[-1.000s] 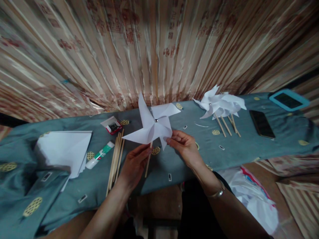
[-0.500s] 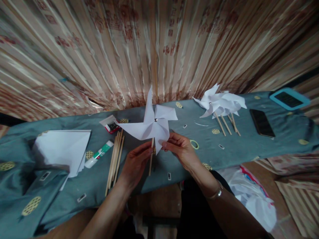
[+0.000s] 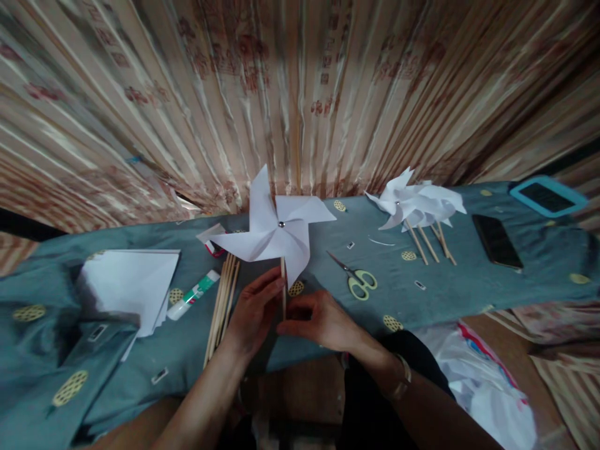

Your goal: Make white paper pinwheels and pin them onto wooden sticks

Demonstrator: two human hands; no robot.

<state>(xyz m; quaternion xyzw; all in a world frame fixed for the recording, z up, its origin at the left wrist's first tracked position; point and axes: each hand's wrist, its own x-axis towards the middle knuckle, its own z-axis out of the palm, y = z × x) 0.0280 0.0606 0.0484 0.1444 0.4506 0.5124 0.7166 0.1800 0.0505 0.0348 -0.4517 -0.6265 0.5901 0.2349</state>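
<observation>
A white paper pinwheel with a shiny pin at its centre stands upright in front of me on a thin wooden stick. My left hand pinches that stick just under the blades. Lower down, my right hand has its thumb and fingers closed round the bottom end of the same stick. Green-handled scissors lie on the cloth beyond my right hand. Left of my left hand is a bundle of loose wooden sticks, and a glue stick lies beside them.
A stack of white paper is at the left. A small box sits partly behind the pinwheel. Several pinwheels, a phone and a blue-framed tablet lie right. A white plastic bag is below the table.
My right hand has moved from a blade down to the stick's lower end, uncovering the scissors. The pinwheel has turned slightly and shifted a little left; my left hand still holds the stick.
</observation>
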